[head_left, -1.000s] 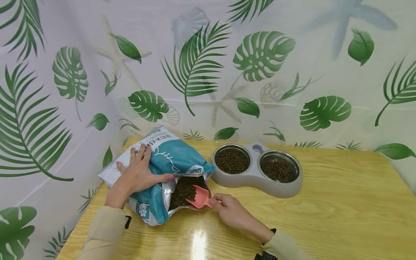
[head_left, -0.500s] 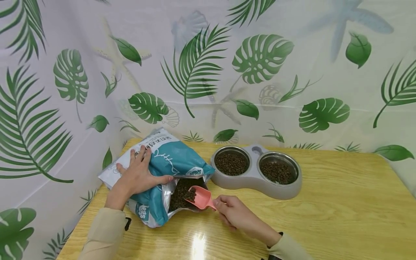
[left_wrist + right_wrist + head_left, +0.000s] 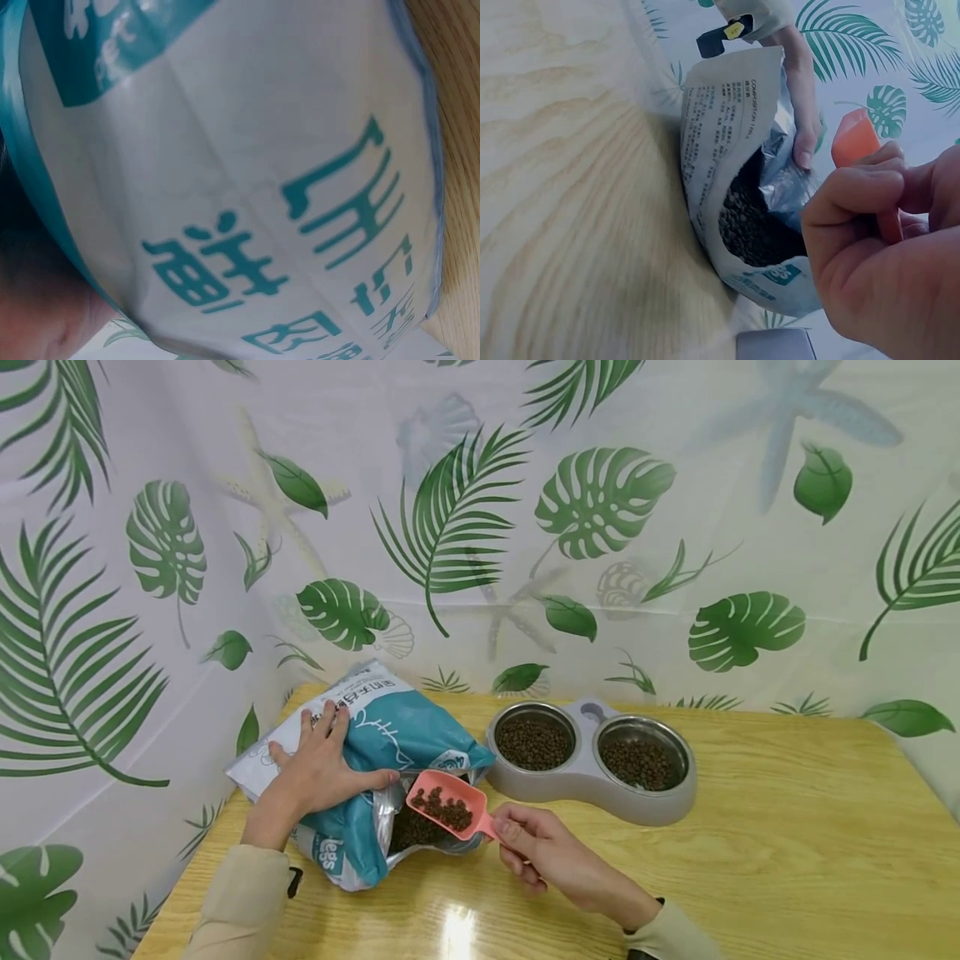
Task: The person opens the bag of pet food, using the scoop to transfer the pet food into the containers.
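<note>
My right hand [image 3: 558, 860] grips the handle of a pink scoop [image 3: 476, 795], which carries some brown kibble [image 3: 448, 812] and is held level over the bag's mouth. The teal and white pet food bag [image 3: 420, 722] lies on its side, its mouth facing right with more kibble [image 3: 750, 217] inside. Fingers spread, my left hand [image 3: 318, 777] rests on top of the bag, the thumb reaching the silver-lined edge of the opening. The left wrist view is mostly filled by the bag's printed side [image 3: 225, 165]. In the right wrist view the scoop [image 3: 855, 139] rises past my curled fingers.
Right of the bag stands a grey double feeder [image 3: 577, 785]. Its two steel bowls, the left bowl [image 3: 534, 739] and the right bowl [image 3: 643, 756], both hold kibble. The wooden table [image 3: 787, 835] meets a leaf-printed cloth [image 3: 480, 510] behind and at the left.
The scoop has come up out of the kibble in the bag and levelled, now carrying kibble above the opening. My left hand stays in place on the bag.
</note>
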A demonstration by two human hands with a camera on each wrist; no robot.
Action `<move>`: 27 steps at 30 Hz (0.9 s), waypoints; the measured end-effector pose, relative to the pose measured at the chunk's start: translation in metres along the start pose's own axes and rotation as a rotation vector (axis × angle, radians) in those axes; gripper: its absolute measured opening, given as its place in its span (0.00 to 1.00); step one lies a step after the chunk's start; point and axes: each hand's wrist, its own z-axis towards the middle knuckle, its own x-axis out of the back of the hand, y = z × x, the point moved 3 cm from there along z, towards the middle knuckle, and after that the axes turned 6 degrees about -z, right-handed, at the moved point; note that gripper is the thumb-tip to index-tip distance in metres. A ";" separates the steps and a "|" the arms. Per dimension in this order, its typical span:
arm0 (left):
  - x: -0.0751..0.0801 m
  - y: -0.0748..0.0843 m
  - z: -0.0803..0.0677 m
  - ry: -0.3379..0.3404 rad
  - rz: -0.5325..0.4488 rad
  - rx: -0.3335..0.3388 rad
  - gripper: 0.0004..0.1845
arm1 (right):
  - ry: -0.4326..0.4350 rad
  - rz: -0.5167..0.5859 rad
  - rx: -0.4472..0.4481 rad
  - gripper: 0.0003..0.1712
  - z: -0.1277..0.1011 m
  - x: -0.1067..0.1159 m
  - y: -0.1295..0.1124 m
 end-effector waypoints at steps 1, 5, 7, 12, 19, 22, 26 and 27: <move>0.000 0.000 0.000 -0.001 0.000 0.000 0.73 | 0.010 -0.013 0.003 0.21 -0.001 0.002 -0.001; -0.001 0.000 -0.001 -0.003 -0.001 -0.003 0.72 | 0.082 -0.081 0.006 0.21 -0.009 0.016 -0.007; -0.001 0.001 -0.002 -0.002 -0.005 -0.006 0.72 | 0.136 -0.114 -0.001 0.21 -0.014 0.027 -0.010; -0.002 0.000 -0.002 0.002 -0.012 -0.010 0.72 | 0.299 -0.193 -0.043 0.21 -0.032 0.061 -0.016; -0.002 0.001 -0.001 -0.003 -0.002 -0.012 0.72 | 0.504 -0.350 -0.105 0.25 -0.070 0.117 -0.013; -0.002 0.001 -0.001 0.000 -0.003 -0.011 0.72 | 0.565 -0.451 -0.151 0.27 -0.086 0.137 -0.009; 0.000 0.002 -0.001 0.000 -0.006 -0.005 0.72 | 0.656 -0.678 -0.194 0.30 -0.102 0.155 -0.003; 0.000 0.002 -0.001 -0.001 -0.007 -0.004 0.72 | 0.677 -0.732 -0.202 0.31 -0.105 0.158 -0.001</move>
